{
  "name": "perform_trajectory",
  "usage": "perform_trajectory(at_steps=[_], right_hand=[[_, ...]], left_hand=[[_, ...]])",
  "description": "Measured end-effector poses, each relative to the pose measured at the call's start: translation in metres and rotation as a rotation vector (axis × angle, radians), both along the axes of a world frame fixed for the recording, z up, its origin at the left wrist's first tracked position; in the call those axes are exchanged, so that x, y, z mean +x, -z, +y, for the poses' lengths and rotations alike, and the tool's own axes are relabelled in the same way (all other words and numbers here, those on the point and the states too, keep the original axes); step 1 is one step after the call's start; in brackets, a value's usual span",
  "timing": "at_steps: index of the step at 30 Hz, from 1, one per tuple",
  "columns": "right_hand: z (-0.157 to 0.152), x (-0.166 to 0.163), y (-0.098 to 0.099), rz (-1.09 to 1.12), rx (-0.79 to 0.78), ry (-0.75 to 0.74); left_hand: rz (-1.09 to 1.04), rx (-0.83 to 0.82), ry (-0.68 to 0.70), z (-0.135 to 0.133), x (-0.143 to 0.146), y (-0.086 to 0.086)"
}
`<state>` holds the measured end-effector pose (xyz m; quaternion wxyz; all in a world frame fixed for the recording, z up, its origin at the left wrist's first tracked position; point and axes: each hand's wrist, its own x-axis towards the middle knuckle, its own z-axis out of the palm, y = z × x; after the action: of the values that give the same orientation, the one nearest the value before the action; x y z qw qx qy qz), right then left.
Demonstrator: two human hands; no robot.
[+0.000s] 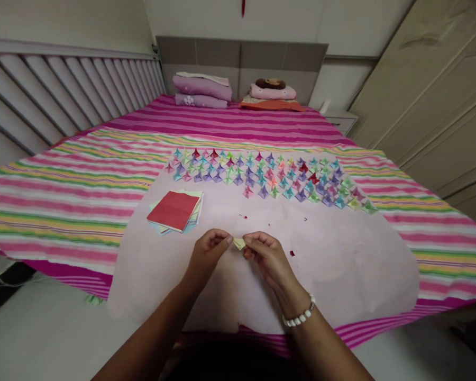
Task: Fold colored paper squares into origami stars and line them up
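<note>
A small pale yellow piece of folded paper (238, 243) is held up between my two hands, over a large light pink sheet (341, 259). My left hand (212, 251) pinches its left corner between thumb and finger. At its right corner, my right hand (266, 256) pinches it too, with a white bead bracelet on that wrist. Left of my hands lies a stack of square coloured paper (174, 210), a red sheet on top. Beyond my hands, several rows of small folded paper pieces (262, 174) in many colours cover the far part of the sheet.
Small red scraps (292, 253) lie on the pink sheet. Beneath it is a bed with a striped cover (63, 190). Folded purple bedding (202, 90) and a pink pile (273, 92) sit by the headboard (238, 58). A slatted rail (83, 90) runs along the left.
</note>
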<state>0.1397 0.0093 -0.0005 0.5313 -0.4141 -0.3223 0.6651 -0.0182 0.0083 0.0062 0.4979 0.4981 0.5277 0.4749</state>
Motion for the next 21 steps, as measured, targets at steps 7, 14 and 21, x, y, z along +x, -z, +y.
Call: perform_trajectory(at_steps=[7, 14, 21], right_hand=[[0.014, 0.002, 0.003, 0.077, -0.046, 0.013], [0.025, 0.007, 0.013, -0.037, 0.023, 0.019], [0.033, 0.009, 0.019, -0.42, 0.365, 0.134]], left_hand=[[-0.016, 0.284, 0.109, 0.015, 0.0, 0.009], [-0.088, 0.102, 0.133, 0.027, 0.004, 0.014], [-0.058, 0.034, 0.051, 0.035, 0.012, 0.021]])
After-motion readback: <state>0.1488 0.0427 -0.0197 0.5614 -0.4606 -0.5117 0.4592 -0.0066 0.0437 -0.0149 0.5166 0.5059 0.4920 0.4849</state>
